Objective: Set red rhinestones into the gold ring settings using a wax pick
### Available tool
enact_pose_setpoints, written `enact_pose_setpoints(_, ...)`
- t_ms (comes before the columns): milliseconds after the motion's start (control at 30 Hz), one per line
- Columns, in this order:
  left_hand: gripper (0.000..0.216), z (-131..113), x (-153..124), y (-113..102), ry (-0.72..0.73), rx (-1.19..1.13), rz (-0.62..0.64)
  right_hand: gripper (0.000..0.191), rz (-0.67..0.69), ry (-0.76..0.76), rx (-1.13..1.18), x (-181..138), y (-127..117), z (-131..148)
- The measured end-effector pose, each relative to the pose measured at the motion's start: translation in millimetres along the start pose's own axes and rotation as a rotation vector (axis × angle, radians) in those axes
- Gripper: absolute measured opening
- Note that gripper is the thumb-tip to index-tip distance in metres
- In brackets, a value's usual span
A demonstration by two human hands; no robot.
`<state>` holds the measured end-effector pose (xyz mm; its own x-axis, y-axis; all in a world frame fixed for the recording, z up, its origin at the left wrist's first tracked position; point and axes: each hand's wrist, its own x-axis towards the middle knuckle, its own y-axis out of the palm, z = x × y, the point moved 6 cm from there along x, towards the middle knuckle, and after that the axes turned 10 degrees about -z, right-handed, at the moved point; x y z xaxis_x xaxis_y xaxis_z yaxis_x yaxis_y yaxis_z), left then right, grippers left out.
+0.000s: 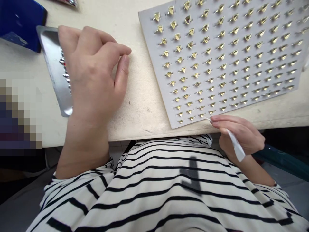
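My right hand pinches a slim white tool with a broad flat back end. The tool's fine tip reaches the front edge of a grey-white board, beside a small gold ring. Rows of gold rings with triangular tops stand in this board. To the left, my left hand is closed loosely, its thumb close to the index fingertip, and no object shows at the tips. It lies over part of a shallow metal tray. Small shiny pieces, one with a red spot, lie in the tray, partly hidden by the hand.
A dark blue box stands at the upper left, near the tray. Part of another object shows at the top edge. The cream tabletop ends just in front of my striped shirt. A blurred patch covers the far left.
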<state>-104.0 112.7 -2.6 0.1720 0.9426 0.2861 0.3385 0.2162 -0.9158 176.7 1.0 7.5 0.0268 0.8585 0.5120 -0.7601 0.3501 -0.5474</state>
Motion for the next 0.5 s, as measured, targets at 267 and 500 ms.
enact_pose_setpoints(267,0.032,1.3,-0.4,1.4,0.007,0.003,0.01,0.019,0.108,-0.025,-0.041,-1.5,0.4,-2.8)
enact_pose_setpoints(500,0.03,1.1,0.2,0.2,-0.018,-0.014,-0.02,0.02,0.091,-0.047,-0.028,-0.6,-1.1,-2.5)
